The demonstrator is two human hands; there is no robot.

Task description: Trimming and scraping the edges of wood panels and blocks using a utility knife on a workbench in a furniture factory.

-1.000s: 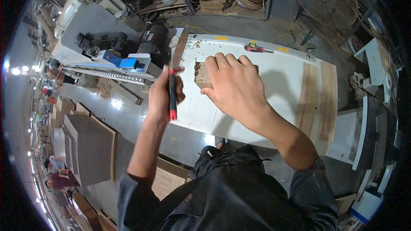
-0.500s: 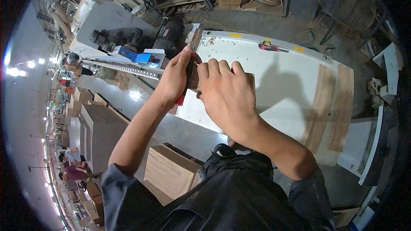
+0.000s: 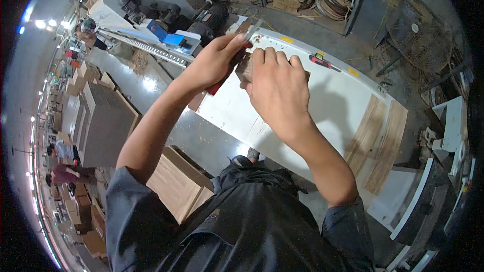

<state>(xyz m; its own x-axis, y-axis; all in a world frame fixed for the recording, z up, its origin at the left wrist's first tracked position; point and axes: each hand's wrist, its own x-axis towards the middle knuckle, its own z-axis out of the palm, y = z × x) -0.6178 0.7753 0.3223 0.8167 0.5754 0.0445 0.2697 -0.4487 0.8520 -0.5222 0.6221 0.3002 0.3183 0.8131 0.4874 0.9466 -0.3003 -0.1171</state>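
My left hand (image 3: 210, 64) is closed around a red-and-black knife (image 3: 214, 88), thumb laid along its upper end. A metal blade sticks out beyond the thumb, and the fingers hide most of the handle. Close beside it, my right hand (image 3: 282, 93) grips a small brown wooden block (image 3: 245, 69) from above, fingers curled over its far side. The block is held over the white tabletop (image 3: 242, 106), its left end facing the knife. Whether the blade touches the wood is hidden by my hands.
Another red-and-black knife (image 3: 320, 61) lies by the table's far rail. Two wooden boards (image 3: 386, 147) lie at the right end. A machine with a dark motor (image 3: 210, 20) stands at the far left, a large fan (image 3: 414, 27) at the far right. Wooden panels (image 3: 174, 184) are stacked near my left side.
My view has shifted and turned. Both hands remain on the knife and block; the left hand has tilted, swinging the blade end to the right and away from me.
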